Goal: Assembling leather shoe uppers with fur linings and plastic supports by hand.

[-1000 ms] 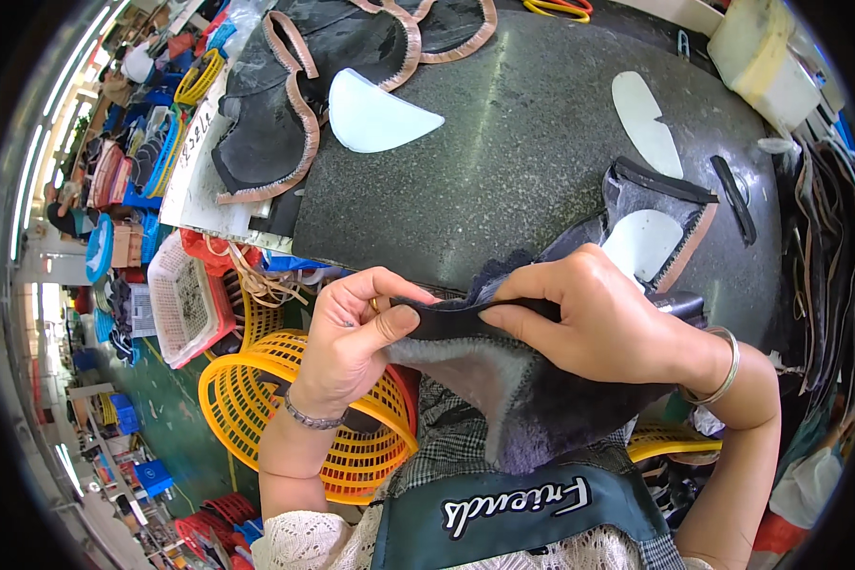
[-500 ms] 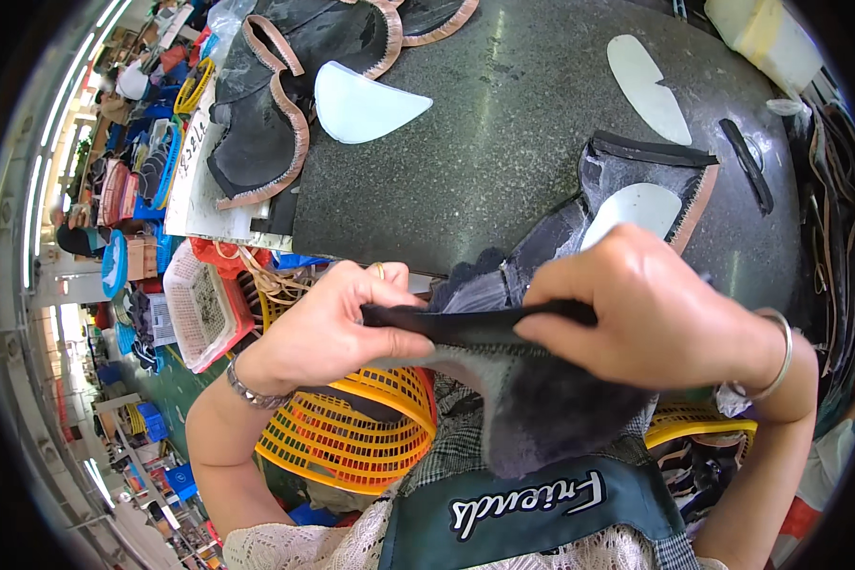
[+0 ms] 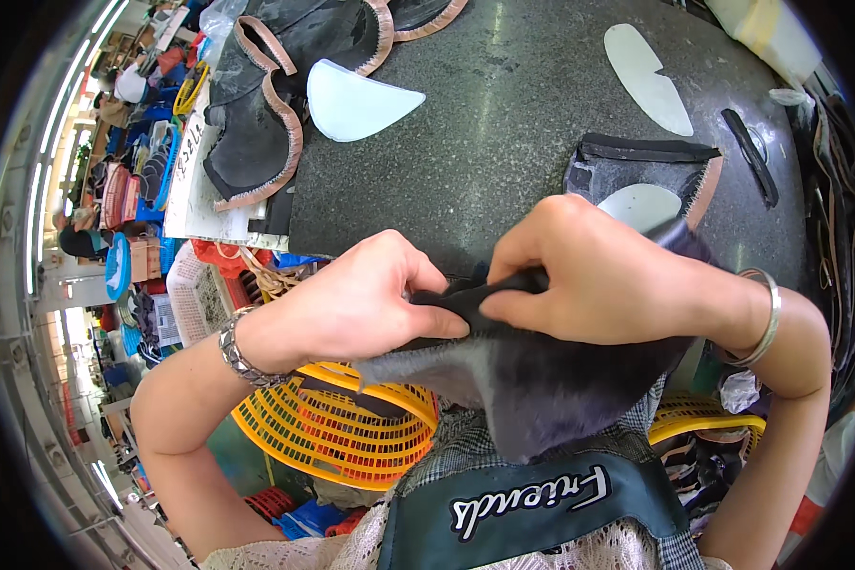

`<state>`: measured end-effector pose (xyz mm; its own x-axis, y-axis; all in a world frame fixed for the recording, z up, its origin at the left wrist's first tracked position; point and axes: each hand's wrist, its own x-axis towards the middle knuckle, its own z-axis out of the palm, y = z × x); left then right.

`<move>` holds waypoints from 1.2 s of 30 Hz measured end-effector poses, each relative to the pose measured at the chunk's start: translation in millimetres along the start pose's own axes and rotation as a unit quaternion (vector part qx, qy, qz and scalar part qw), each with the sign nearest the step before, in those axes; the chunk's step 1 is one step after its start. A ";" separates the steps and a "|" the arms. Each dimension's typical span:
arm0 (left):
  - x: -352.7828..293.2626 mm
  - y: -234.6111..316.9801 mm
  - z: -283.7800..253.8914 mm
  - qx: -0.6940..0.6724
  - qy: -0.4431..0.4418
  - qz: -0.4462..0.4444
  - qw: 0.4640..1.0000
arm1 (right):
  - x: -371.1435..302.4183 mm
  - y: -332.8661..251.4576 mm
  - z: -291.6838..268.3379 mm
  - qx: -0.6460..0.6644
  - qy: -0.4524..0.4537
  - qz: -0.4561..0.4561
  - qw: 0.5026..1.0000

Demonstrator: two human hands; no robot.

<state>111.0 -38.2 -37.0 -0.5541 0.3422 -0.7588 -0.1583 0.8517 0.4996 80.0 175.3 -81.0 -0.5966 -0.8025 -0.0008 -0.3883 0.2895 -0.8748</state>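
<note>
A black shoe-upper piece [image 3: 579, 399] with a soft, fuzzy grey-black face hangs over my lap, just beyond the table's near edge. My left hand [image 3: 351, 299] pinches its dark folded top edge between thumb and fingers. Close beside it, my right hand [image 3: 598, 275] pinches the same edge, its fingers curled. Beyond the right hand lies black upper material [image 3: 703, 171] with a tan stitched border and a dark folded strip along its top. A pale rounded stiffener [image 3: 641, 204] rests on it. My right hand and forearm hide whether this joins the held piece.
On the dark speckled table [image 3: 446, 180] lie a white stiffener [image 3: 356, 100], a notched pale one [image 3: 648, 81] and a black strip [image 3: 750, 157]. Stitched black uppers [image 3: 252, 142] are piled far left. Yellow baskets [image 3: 342, 432] stand below, either side of my lap.
My hands have moved closer together along the edge, and both are slightly higher. The stretch of dark edge between them is now shorter and bunched. The hanging part has shifted slightly.
</note>
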 end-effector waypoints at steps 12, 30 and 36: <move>5.3 -7.1 1.2 -0.130 0.023 0.161 0.978 | -8.0 14.2 -23.5 -0.048 -0.021 0.041 0.998; 17.3 22.3 14.7 -0.174 0.119 0.154 0.965 | -27.1 6.8 -56.1 -0.156 0.101 0.040 0.982; 29.0 35.9 13.7 -0.056 0.164 0.180 0.968 | -23.7 6.9 -50.4 -0.182 0.101 0.048 0.977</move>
<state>100.5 7.7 -46.8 -0.8160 0.4497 -0.3631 0.0166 0.6462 0.7630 56.1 222.6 -62.6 -0.7549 -0.6538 0.0528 -0.5255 0.5547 -0.6451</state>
